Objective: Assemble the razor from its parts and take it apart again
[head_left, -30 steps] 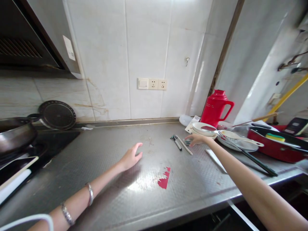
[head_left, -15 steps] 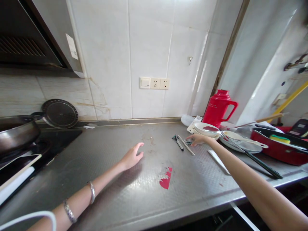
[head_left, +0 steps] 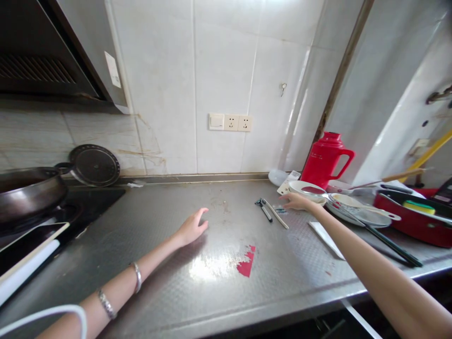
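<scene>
My left hand (head_left: pixel 192 227) hovers over or rests on the steel counter (head_left: pixel 169 292), thumb and fingers apart, with nothing in it. On the right, my right hand (head_left: pixel 296 201) reaches out with its fingers spread, beside the white bowls (head_left: pixel 307 187). Just left of its fingertips lie some small clear and dark pieces (head_left: pixel 279 210), too small to name. Beside them are a pale, slim stick (head_left: pixel 277 214) and a black-and-grey razor (head_left: pixel 264 210), lying nearly side by side.
A red thermos flask (head_left: pixel 325 157) stands behind the bowls. Farther right is a red pan (head_left: pixel 406 216) with a sponge (head_left: pixel 419 207) in it. A red torn patch (head_left: pixel 247 263) marks the counter. At left, a steel pot (head_left: pixel 30 193) sits on the stove.
My right hand has lifted slightly away from the small pieces, which now show more fully. My left hand stays nearly where it was. The view has swung slightly left.
</scene>
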Demonstrator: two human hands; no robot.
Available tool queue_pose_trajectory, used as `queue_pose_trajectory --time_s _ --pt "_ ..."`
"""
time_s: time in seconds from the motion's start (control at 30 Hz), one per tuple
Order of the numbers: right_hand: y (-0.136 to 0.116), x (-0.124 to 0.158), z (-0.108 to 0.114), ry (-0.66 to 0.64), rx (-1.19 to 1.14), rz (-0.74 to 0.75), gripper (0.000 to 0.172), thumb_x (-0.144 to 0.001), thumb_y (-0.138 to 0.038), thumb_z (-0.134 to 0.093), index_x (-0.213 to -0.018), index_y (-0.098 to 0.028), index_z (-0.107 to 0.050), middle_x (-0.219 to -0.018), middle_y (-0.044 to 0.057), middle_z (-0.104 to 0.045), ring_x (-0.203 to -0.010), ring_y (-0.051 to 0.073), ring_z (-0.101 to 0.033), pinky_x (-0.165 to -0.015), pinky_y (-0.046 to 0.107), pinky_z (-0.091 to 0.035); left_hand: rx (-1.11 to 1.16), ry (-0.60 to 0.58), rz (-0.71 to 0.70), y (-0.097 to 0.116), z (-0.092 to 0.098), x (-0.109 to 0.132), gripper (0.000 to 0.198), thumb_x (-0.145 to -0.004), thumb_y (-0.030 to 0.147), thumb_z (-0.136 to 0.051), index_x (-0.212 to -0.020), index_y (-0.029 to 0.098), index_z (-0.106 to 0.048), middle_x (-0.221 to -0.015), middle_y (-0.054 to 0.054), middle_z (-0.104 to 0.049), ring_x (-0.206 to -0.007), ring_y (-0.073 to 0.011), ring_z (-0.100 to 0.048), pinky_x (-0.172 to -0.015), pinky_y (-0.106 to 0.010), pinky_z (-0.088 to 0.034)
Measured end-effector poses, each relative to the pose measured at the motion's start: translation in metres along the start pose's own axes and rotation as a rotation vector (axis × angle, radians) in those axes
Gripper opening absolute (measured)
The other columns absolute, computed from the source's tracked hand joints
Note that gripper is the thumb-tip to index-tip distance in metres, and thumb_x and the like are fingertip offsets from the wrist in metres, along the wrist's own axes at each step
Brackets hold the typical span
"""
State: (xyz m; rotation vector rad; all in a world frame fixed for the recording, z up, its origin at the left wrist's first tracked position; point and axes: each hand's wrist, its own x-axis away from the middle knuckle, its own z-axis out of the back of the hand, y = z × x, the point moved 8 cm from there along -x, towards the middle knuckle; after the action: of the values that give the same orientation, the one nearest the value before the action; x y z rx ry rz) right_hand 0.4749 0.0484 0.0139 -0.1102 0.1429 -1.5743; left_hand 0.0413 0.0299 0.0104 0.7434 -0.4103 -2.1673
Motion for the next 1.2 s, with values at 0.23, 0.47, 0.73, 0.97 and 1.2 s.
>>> queue_pose_trajectory --time_s 0.23,0.47,0.73,0.97,1.2 --pt "-0.051 0.0 0.028 0.221 0.03 0.049 0.032 -0.079 -0.032 -0.045 -0.095 -0.02 -0.07 -0.094 0.006 -0.07 -0.084 0.021 -0.064 -0.074 0.027 -0.047 -0.169 0.051 0.078 -0.056 0.023 0.001 0.039 -0.08 0.027 -0.041 -0.116 0.013 -0.048 -0.122 -0.013 -0.054 -0.116 -0.022 -0.049 -0.1 -0.037 -0.036" --pt "-0.133 -0.015 -0.004 0.165 -0.084 0.128 0.031 -0.08 -0.034 -0.046 -0.098 -0.022 -0.069 -0.102 0.005 -0.068 -0.095 0.02 -0.061 -0.083 0.026 -0.044 -0.393 0.055 0.212 -0.101 0.063 0.024 0.044 -0.083 0.032 -0.037 -0.119 0.009 -0.047 -0.129 -0.018 -0.049 -0.123 -0.0252 -0.041 -0.103 -0.04 -0.031" --pt "-0.196 -0.025 -0.05 0.213 -0.08 0.26 0.036 -0.082 -0.032 -0.046 -0.109 -0.015 -0.063 -0.119 0.012 -0.059 -0.111 0.023 -0.052 -0.097 0.03 -0.036 -0.492 -0.069 0.35 -0.124 0.06 0.044 0.052 -0.087 0.039 -0.03 -0.129 0.01 -0.041 -0.141 -0.018 -0.034 -0.133 -0.0281 -0.025 -0.107 -0.042 -0.022" --pt "-0.195 -0.024 -0.083 0.203 -0.067 0.165 0.042 -0.085 -0.038 -0.039 -0.115 -0.017 -0.058 -0.127 0.012 -0.053 -0.118 0.023 -0.047 -0.098 0.031 -0.033 -0.514 -0.082 0.359 -0.123 0.059 0.046 0.051 -0.088 0.04 -0.029 -0.13 0.012 -0.04 -0.142 -0.017 -0.033 -0.133 -0.0294 -0.025 -0.106 -0.043 -0.022" --pt "-0.197 -0.015 -0.083 0.25 -0.047 0.158 0.043 -0.087 -0.037 -0.033 -0.114 -0.016 -0.059 -0.129 0.013 -0.052 -0.121 0.023 -0.045 -0.1 0.033 -0.032 -0.507 -0.079 0.353 -0.122 0.06 0.047 0.049 -0.088 0.039 -0.03 -0.128 0.013 -0.043 -0.141 -0.015 -0.035 -0.132 -0.0275 -0.027 -0.106 -0.041 -0.023"
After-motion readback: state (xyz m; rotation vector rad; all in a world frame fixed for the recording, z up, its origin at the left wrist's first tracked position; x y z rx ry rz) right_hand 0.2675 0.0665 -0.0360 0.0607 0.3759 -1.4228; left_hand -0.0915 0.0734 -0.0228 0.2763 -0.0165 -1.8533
